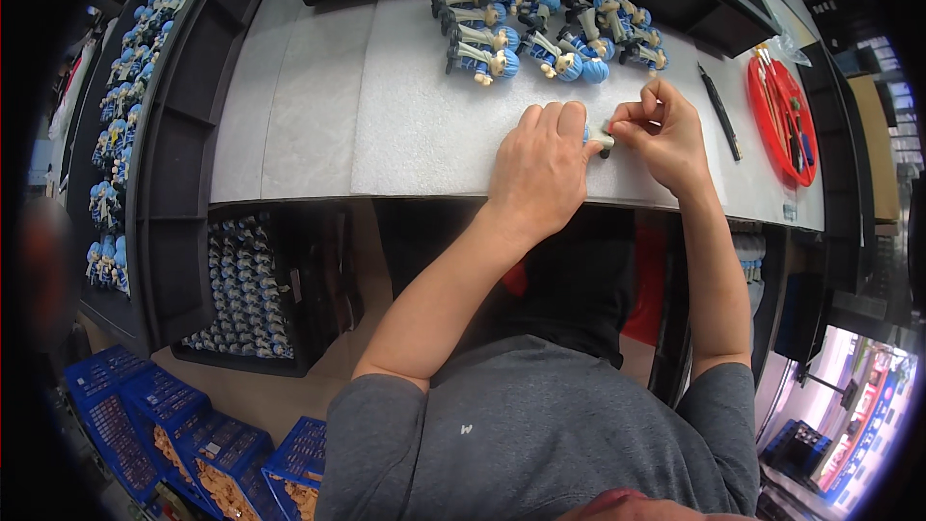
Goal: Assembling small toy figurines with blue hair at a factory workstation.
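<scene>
My left hand [542,169] is closed over a small blue-haired figurine [604,142], pressing it down near the front edge of the foam-covered table. Only its pale lower part and dark feet show beyond my fingers. Beside it, my right hand [666,135] pinches thumb and forefinger together at the figurine's pale part. A tiny reddish bit shows at those fingertips, too small to name. Farther back on the white foam sheet [405,135] lies a cluster of similar figurines [482,37] with blue hair and blue-and-white clothes, most on their sides.
A black pen-like tool [719,111] lies right of my right hand. Beyond it sits a red oval tray [755,101] with brushes and tools. Black crates [174,174] line the left, with rows of figurines [125,106] past them. Blue baskets [111,405] stand on the floor.
</scene>
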Action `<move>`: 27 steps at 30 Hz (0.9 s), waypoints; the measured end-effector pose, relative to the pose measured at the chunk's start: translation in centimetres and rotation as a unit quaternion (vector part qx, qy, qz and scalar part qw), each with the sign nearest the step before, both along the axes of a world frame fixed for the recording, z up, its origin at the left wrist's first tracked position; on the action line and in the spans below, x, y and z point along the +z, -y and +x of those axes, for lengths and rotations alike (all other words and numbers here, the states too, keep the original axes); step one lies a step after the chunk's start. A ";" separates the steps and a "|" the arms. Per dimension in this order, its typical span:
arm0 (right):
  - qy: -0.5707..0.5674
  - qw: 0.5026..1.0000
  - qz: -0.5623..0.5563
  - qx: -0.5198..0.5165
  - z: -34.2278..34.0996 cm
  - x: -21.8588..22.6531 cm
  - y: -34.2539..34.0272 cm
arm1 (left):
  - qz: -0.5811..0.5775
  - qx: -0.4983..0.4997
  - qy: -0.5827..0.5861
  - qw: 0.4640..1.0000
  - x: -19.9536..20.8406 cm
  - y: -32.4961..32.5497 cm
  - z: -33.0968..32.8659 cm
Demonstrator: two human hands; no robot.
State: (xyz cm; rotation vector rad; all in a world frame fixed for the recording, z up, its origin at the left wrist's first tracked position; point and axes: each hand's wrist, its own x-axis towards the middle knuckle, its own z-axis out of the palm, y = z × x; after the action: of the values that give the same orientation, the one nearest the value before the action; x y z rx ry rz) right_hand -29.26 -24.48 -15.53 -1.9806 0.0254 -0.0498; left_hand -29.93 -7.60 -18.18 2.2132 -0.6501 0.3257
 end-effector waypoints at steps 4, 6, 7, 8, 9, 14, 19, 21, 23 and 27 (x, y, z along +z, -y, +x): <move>0.005 0.999 0.033 0.000 -0.3 1.1 -0.3 | 0.005 0.004 -0.001 1.000 0.1 -0.1 -0.3; -0.004 0.999 0.047 0.005 0.0 0.3 -0.3 | 0.002 0.005 0.001 1.000 0.1 -0.1 -0.2; -0.011 0.998 0.058 0.009 0.2 0.0 -0.2 | -0.002 0.005 0.006 1.000 0.2 -0.1 0.0; -0.009 1.000 0.015 -0.001 0.1 -0.1 0.2 | -0.003 0.004 0.010 1.000 0.2 0.0 0.1; -0.005 1.000 0.016 0.002 0.0 0.1 0.4 | -0.005 0.002 0.004 1.000 0.0 0.0 0.0; 0.002 0.998 0.057 -0.008 -0.6 0.4 -0.3 | -0.007 0.001 0.001 1.000 0.3 -0.2 -0.5; 0.023 1.000 0.008 -0.020 -0.4 0.8 0.3 | -0.005 -0.002 -0.027 1.000 0.1 0.0 -0.4; 0.025 0.999 0.043 -0.006 -0.4 1.2 -0.5 | -0.004 0.001 -0.010 1.000 0.4 -0.1 -0.1; -0.012 0.998 0.054 0.001 -0.4 0.4 -0.6 | -0.006 -0.002 0.005 1.000 0.5 0.0 -0.3; 0.009 1.000 0.016 -0.007 -0.1 0.9 0.4 | 0.000 0.000 -0.009 1.000 0.3 0.0 -0.3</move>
State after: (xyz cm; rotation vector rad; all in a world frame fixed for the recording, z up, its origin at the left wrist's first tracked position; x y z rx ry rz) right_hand -29.41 -24.89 -14.65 -1.9482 0.0291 -0.0763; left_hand -30.23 -7.63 -17.86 2.2134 -0.6406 0.3068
